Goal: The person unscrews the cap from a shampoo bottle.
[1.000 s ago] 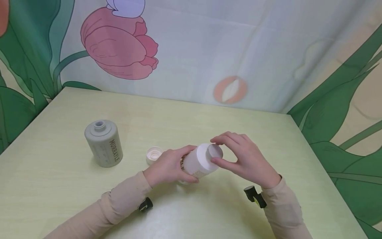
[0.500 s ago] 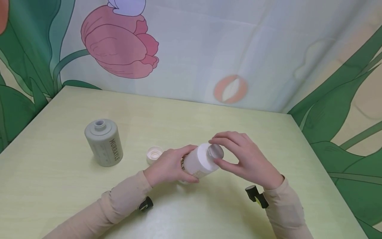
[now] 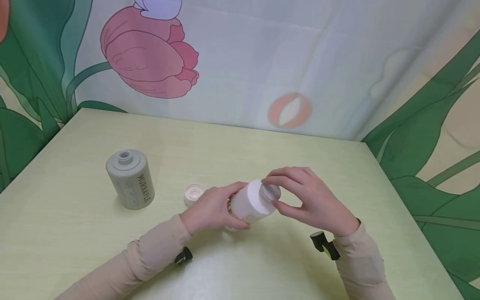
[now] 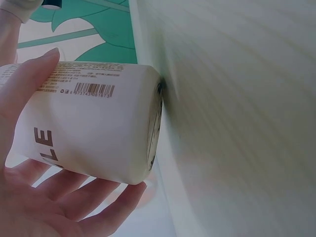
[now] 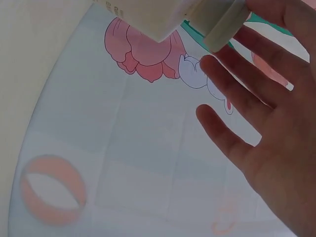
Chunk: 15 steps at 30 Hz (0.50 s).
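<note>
My left hand (image 3: 210,210) grips a white bottle (image 3: 245,204) with brown lettering and a barcode, its thumb on the near side. The bottle is tilted, its neck pointing up to the right and its base close to the table, as the left wrist view shows. At the neck is a round, flat end piece (image 3: 271,193), wider than the neck in the right wrist view; I cannot tell whether it is a cap or a sealed mouth. My right hand (image 3: 313,200) pinches its edge with thumb and index finger, the other fingers spread.
A grey bottle (image 3: 131,181) marked MURRAYLE stands upright at the left, its neck uncapped. A small white cap (image 3: 193,193) lies beside my left hand. The pale table (image 3: 240,148) ends at a hanging cloth (image 3: 232,62) printed with flowers.
My right hand has shifted slightly right and its fingers have turned a little about the end piece. The left hand and the tilted bottle have barely moved.
</note>
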Available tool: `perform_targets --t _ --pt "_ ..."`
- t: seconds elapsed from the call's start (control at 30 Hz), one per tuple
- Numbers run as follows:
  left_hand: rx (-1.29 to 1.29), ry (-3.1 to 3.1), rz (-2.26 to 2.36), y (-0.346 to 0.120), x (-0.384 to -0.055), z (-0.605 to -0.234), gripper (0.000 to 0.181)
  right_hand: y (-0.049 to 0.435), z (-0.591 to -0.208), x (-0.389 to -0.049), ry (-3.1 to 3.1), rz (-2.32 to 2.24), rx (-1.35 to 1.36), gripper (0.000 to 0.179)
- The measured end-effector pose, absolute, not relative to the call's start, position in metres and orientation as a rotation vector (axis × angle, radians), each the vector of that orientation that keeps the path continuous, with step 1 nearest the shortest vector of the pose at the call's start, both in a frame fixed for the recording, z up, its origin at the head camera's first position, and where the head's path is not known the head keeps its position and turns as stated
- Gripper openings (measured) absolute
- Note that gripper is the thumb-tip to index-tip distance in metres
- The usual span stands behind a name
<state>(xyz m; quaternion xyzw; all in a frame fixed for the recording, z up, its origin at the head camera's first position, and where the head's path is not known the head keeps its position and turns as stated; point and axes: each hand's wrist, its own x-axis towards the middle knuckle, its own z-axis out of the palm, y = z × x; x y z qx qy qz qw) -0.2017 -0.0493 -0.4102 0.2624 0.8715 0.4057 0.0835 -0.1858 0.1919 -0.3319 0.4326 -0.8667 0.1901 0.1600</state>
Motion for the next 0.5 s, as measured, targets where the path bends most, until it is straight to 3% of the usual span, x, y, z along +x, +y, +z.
perform_targets --t 0.27,0.5 --pt "0.775 2.574 1.248 -0.0492 -0.2018 -0.4119 0.076 0.1910 -0.3339 -0.1866 -2.495 0.575 1.097 0.038" --pt "0.762 2.563 1.260 -0.0482 -0.2027 -0.4127 0.077 0.1925 -0.3352 -0.1871 -2.495 0.568 1.170 0.033"
